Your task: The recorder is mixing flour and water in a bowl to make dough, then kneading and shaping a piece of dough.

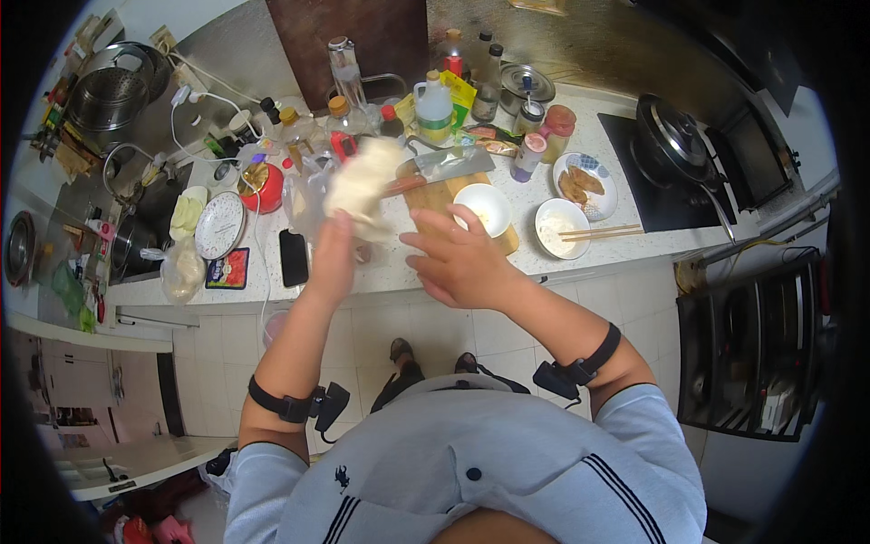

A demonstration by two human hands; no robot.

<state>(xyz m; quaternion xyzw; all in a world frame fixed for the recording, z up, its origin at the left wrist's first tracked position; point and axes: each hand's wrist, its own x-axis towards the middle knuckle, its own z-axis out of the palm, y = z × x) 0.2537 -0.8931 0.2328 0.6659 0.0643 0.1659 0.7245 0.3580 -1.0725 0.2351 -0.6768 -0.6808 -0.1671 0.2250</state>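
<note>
In my left hand (335, 262) is a pale, floppy piece that looks like dough (363, 187), blurred by motion above the counter. My right hand (462, 258) is empty, its fingers spread, just in front of a white bowl (484, 209) with a little pale stuff inside. That bowl stands on a wooden cutting board (506, 246). A cleaver (452, 165) lies across the back of the board. To the right, a second white bowl (563, 228) holds a pale, flour-like substance, with wooden chopsticks (601, 233) across its rim.
A patterned plate (603, 204) of brown food sits near the black cooktop (652, 183) and its lidded wok (669, 139). Bottles and jars, including a plastic jug (433, 109), line the back. Left are a phone (293, 258), a red pot (262, 190), a speckled plate (221, 226) and the sink (153, 211).
</note>
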